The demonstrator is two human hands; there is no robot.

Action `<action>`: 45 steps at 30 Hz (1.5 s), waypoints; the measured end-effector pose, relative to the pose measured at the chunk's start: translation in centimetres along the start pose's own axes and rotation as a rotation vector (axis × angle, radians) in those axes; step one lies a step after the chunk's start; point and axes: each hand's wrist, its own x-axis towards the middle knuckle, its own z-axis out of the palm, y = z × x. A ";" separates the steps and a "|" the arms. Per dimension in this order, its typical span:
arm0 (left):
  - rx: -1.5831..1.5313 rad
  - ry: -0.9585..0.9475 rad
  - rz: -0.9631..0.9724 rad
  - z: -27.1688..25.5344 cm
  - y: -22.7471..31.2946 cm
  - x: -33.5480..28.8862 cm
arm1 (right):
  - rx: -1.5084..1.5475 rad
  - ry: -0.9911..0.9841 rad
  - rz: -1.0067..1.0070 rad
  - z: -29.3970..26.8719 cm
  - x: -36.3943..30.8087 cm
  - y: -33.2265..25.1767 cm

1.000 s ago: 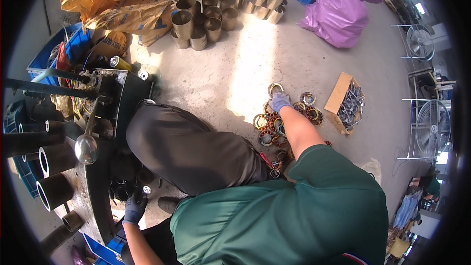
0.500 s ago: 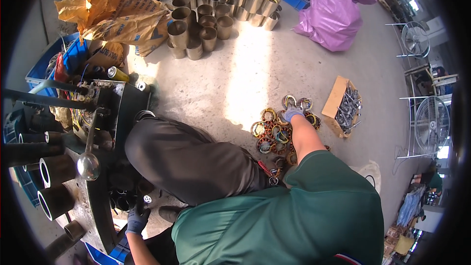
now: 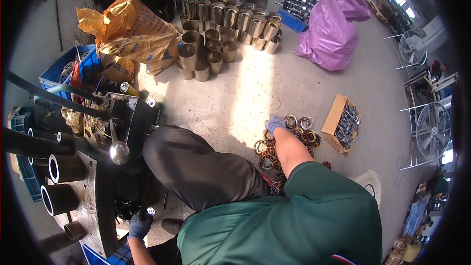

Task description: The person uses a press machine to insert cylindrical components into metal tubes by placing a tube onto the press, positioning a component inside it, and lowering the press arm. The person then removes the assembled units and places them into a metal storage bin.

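My right hand (image 3: pixel 276 121), in a grey-blue glove, reaches down to the far left edge of a pile of copper-wound motor stators (image 3: pixel 267 161). Its fingertips point downward, and their undersides are hidden, so a grip does not show. Coloured wires lie inside several of the stator rings. Low on the left, my gloved left hand (image 3: pixel 141 224) is beside the base of a dark metal press (image 3: pixel 105 201). Close to its fingers is a small pale disc with holes (image 3: pixel 151 211). Dark surroundings hide how those fingers are bent.
A cardboard box of metal shafts (image 3: pixel 343 122) stands right of the stators. Metal cylinders (image 3: pixel 216 61) cluster at the back, between a torn brown sack (image 3: pixel 135 34) and a purple bag (image 3: pixel 331 41). Press levers (image 3: pixel 59 95) jut out at left. Standing fans (image 3: pixel 432 130) line the right.
My right hand has shifted left across the stators to the pile's far left edge. My left hand stays low by the press. The whole view has tilted slightly, bringing more of the back into sight.
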 end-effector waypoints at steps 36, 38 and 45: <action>-0.112 1.719 -0.590 2.0 1.1 -43.6 | -0.657 -0.474 -2.649 -1.0 -42.4 -53.0; -0.281 1.715 -0.899 9.5 -0.3 -49.5 | -0.611 -0.352 -2.715 1.0 -40.7 -54.0; -0.325 2.108 -1.989 36.6 5.2 -70.0 | -0.734 -0.309 -2.607 3.1 -34.7 -57.8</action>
